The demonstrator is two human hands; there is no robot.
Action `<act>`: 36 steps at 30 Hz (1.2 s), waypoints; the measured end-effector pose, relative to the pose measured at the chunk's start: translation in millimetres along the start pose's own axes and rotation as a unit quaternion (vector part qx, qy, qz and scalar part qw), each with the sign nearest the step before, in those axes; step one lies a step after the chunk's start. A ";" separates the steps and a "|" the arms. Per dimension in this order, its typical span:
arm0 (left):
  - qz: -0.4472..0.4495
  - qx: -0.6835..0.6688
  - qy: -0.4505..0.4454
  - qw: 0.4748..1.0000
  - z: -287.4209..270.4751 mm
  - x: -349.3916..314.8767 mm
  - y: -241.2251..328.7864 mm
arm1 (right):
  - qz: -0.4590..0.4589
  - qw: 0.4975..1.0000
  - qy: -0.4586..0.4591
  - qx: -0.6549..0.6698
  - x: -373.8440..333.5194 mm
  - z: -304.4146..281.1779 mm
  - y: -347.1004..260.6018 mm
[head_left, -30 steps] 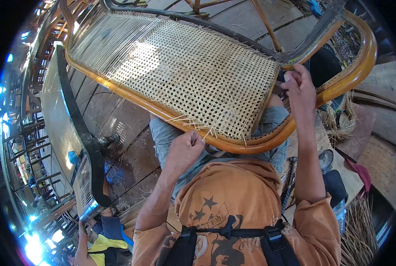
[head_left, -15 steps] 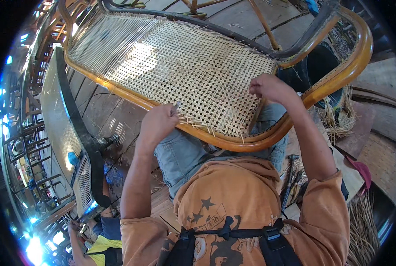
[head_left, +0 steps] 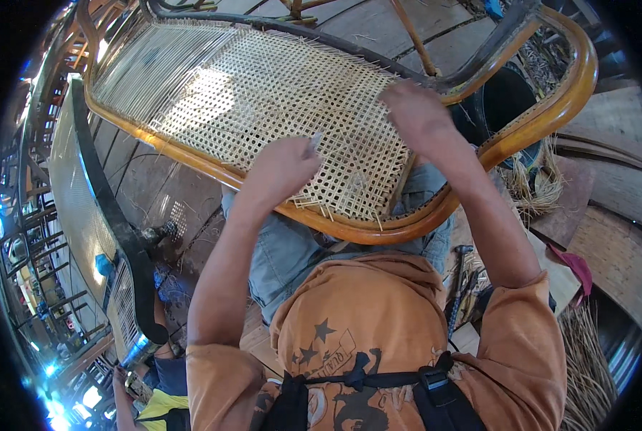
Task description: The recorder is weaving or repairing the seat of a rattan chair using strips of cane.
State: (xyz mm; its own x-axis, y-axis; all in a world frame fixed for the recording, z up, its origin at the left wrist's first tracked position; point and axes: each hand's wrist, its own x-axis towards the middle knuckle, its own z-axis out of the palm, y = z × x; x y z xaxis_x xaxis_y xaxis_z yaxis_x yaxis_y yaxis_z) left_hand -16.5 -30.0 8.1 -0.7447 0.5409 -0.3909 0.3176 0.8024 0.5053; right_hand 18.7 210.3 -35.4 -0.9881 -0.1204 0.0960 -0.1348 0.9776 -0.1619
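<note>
A curved frame of varnished cane pole [head_left: 342, 231] lies across my lap, filled with a woven cane panel [head_left: 263, 108]. Its right part has an open mesh of holes, while the left part carries only parallel strands. My left hand [head_left: 283, 171] is closed above the near edge of the weave. A small pale, shiny pointed tool [head_left: 316, 138] sticks up from its fingers; its exact kind is unclear. Over the right end of the panel, my right hand [head_left: 420, 118] is curled with fingertips pinched downward, somewhat blurred. Anything between those fingertips is hidden.
A second caned piece with a dark frame [head_left: 109, 194] stands at the left. Behind the frame's right end is a black bucket [head_left: 507, 100]. Loose cane strips [head_left: 540, 187] and a long bundle [head_left: 587, 359] lie right. Another person [head_left: 164, 402] sits at lower left.
My left hand has risen from the near rail to over the weave, tool still in it. My right hand has moved up and slightly left, toward the far edge. The view has shifted slightly.
</note>
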 end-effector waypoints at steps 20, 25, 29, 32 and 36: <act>-0.010 0.047 -0.348 0.936 52.0 33.8 60.1 | 0.042 0.945 -0.309 0.102 -46.6 -9.7 6.3; -0.004 0.048 -0.414 0.909 63.3 39.0 63.0 | 0.021 0.982 -0.179 0.054 -54.7 -11.9 3.3; -0.039 0.018 -0.395 0.918 53.2 39.1 66.7 | 0.002 0.983 -0.178 0.036 -57.6 -15.5 4.4; 0.105 0.084 -0.260 0.956 24.0 27.3 46.4 | 0.012 0.984 -0.157 0.088 -63.6 -15.3 11.7; 0.016 0.164 -0.279 0.946 34.5 15.4 39.6 | 0.028 0.969 -0.219 0.112 -65.3 -21.0 11.8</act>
State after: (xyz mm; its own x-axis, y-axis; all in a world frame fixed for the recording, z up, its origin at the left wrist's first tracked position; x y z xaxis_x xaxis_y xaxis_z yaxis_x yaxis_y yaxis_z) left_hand 4.8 18.7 -4.4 -0.3351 0.5421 -0.7706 0.5681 0.7687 0.2937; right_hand 83.2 233.4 -22.9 -0.9249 -0.1769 -0.3366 -0.0439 0.9289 -0.3677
